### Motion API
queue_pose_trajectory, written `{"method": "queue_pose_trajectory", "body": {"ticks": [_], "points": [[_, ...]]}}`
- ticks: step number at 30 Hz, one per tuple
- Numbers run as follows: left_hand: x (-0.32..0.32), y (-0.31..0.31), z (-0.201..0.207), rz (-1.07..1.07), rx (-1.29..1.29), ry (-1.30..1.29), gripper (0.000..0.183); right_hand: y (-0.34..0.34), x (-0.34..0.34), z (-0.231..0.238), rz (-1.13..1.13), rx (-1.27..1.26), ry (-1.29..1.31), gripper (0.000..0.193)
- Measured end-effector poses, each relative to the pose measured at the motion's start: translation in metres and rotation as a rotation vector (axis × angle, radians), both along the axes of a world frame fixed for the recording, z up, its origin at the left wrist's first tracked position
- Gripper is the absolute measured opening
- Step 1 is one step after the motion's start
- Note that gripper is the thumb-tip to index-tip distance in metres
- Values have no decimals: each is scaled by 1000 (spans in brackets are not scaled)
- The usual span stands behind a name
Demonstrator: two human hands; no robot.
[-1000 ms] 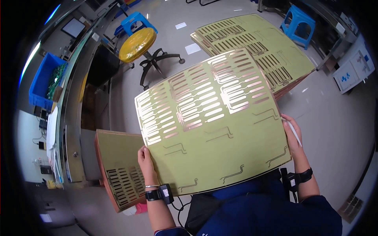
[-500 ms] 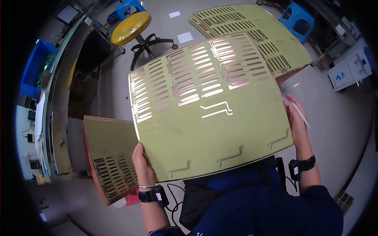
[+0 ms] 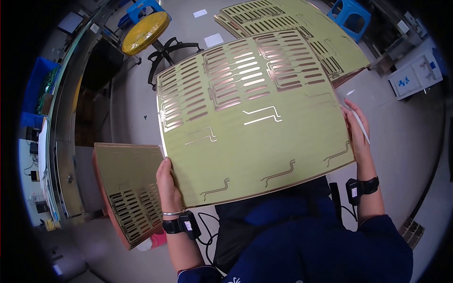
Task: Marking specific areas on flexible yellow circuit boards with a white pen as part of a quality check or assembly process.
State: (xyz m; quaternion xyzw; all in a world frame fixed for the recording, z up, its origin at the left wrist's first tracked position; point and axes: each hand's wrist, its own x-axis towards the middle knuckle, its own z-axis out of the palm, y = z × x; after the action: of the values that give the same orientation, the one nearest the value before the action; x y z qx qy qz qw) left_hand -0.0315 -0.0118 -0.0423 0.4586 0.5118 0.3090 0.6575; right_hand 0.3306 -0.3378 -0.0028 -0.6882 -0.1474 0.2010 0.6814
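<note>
A large yellow-green circuit board panel (image 3: pixel 255 146) with shiny copper traces is held up in front of me, tilted so its face shows. My left hand (image 3: pixel 167 186) grips its lower left edge, the thumb by the rim and the other fingers hidden beneath. On the right edge my right hand (image 3: pixel 357 129) is closed on the panel. A thin white pen-like stick (image 3: pixel 361 126) is also tucked in that hand, slanting down past the fingers. Beyond the panel lies a stack of similar panels (image 3: pixel 347 49); another stack (image 3: pixel 127 167) stands low at my left.
A yellow round stool (image 3: pixel 146 33) on a wheeled base stands at the far left, near a blue plastic stool (image 3: pixel 144 8). Another blue stool (image 3: pixel 351 19) and a white cabinet (image 3: pixel 415 78) are at the far right. Along the left runs a workbench with a blue bin (image 3: pixel 40 89).
The panel has tipped slightly, and the glare has shifted across its traces. Both hands keep their hold and sit a little higher in view. The surroundings have shifted slightly left.
</note>
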Motion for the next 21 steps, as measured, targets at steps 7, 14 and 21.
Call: {"method": "queue_pose_trajectory", "body": {"ticks": [7,14,21], "points": [[6,-1,-2,20,2,-6,30,2,1,0,-6,-46,-64,38],[7,-1,-6,59,14,10,34,3,2,-3,-31,-28,-81,37],[11,-7,-12,153,203,-25,34,-5,38,-13,8,-20,-314,37]]}}
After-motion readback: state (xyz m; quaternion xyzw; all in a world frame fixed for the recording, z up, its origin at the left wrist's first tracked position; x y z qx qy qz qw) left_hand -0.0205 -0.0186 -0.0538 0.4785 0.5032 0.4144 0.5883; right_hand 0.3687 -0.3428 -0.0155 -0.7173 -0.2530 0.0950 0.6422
